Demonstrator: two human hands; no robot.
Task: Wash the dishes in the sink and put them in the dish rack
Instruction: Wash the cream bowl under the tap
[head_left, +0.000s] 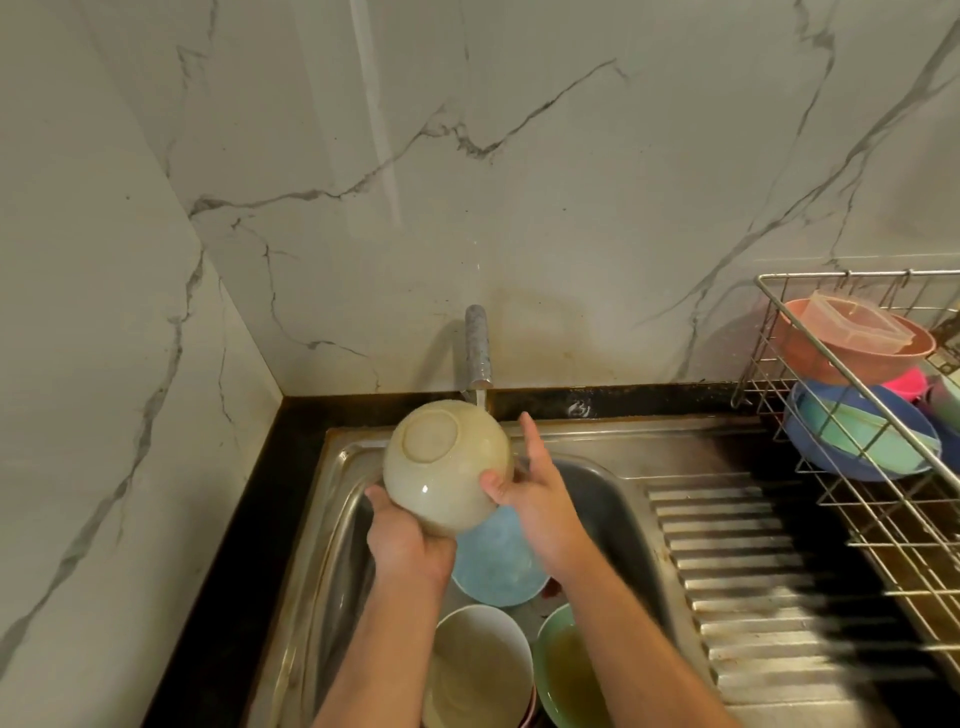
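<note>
White marble-veined wall tiles fill the background, meeting a dark worktop (270, 467) that carries a steel sink (613, 499) with a ribbed draining board at its right. A tap (478, 348) stands out from the wall, and its stream is mostly hidden behind a beige bowl (447, 465) held over the basin, turned so its foot ring faces the camera.

The left hand (405, 540) supports the bowl from below at its lower edge; its grip is curled round the rim, but the fingertips are covered by the bowl. The right hand (540, 499) touches the bowl's right side with the thumb laid on the outer wall and the fingers stretched straight upward behind the rim; whether they press on the inside cannot be made out.

Under the hands, a light blue dish (498, 566) lies in the basin, partly covered by both wrists. Nearer the camera sit a white bowl (480, 665) and a green bowl (563, 670), both cut off by the lower edge, the green one also crossed by the right forearm.

At the right edge a wire dish rack (841, 467) holds a pink bowl (852, 353) with a clear lidless container in it, a blue bowl (831, 452) with a teal one nested inside, and something bright pink, blurred and half hidden.
</note>
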